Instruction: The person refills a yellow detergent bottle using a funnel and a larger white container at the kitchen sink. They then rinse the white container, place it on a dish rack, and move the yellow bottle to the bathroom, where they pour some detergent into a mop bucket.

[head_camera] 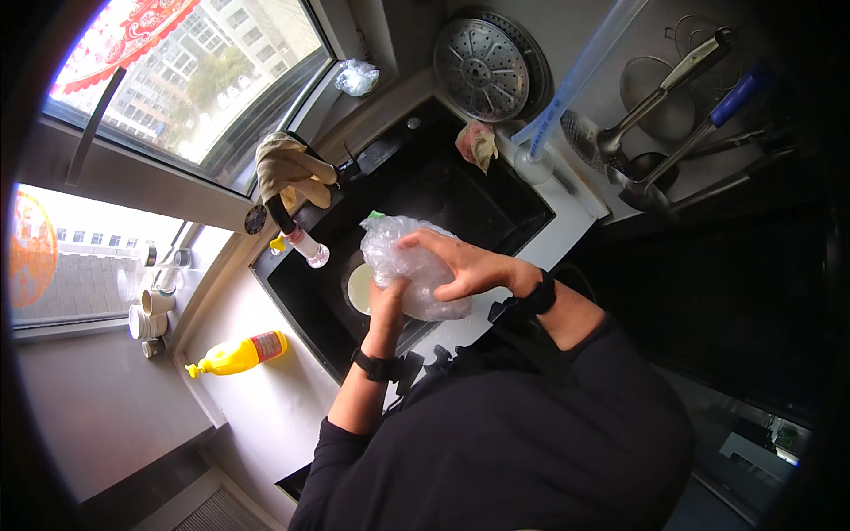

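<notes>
A crumpled clear plastic bag, bulging, with a bit of green at its top, is held between both hands over the dark sink. My left hand grips its lower left side, thumb up. My right hand lies over its upper right side with bent fingers pressing on the plastic. What the bag contains cannot be made out. Below and left of it, a pale round item shows in the sink, partly hidden by the bag and my left hand. The faucet's clear spout end hangs left of the bag.
Beige gloves drape over the faucet. A yellow bottle lies on the left counter. A pink and cream cloth hangs at the sink's back rim. Steamer plates, a skimmer and ladles are at the upper right; cups stand by the window.
</notes>
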The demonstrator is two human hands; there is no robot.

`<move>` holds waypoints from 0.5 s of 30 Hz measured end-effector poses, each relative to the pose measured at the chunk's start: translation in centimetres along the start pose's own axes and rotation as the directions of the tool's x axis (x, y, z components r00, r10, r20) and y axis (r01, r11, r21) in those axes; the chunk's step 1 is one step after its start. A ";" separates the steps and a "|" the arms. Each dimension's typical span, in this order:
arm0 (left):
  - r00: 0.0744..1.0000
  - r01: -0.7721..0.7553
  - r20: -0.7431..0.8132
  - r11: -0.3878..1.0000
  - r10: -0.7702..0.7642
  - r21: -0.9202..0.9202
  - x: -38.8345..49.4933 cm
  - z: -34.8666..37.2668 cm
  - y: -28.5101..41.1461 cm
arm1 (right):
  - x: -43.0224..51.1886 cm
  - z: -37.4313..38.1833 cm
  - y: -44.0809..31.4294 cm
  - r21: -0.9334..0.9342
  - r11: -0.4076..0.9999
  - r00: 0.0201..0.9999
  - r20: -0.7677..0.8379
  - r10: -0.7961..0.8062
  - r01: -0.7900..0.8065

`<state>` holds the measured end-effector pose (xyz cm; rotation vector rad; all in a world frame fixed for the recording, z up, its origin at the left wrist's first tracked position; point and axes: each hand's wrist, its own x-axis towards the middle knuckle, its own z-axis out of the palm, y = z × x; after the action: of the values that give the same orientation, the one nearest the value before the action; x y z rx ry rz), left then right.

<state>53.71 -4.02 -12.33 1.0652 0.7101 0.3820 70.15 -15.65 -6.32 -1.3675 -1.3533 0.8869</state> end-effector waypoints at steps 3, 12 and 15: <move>0.995 0.049 0.081 0.999 -0.049 0.009 -0.1 -0.8 -0.2 | -0.1 -3.0 -0.9 0.313 0.941 0.989 0.114 0.097 -0.128; 0.928 0.111 0.340 0.985 -0.151 0.135 0.2 -2.9 1.9 | 1.6 -4.8 4.0 -0.669 0.737 0.988 -0.026 -0.154 0.097; 0.937 0.095 0.320 0.982 -0.144 0.162 0.4 -3.2 2.8 | 3.3 -6.5 9.5 -0.583 0.812 0.944 -0.283 -0.171 -0.027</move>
<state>51.91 -0.47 -10.91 1.1818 0.5030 0.0421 79.30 -12.37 -13.37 -1.8144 -1.4596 0.1586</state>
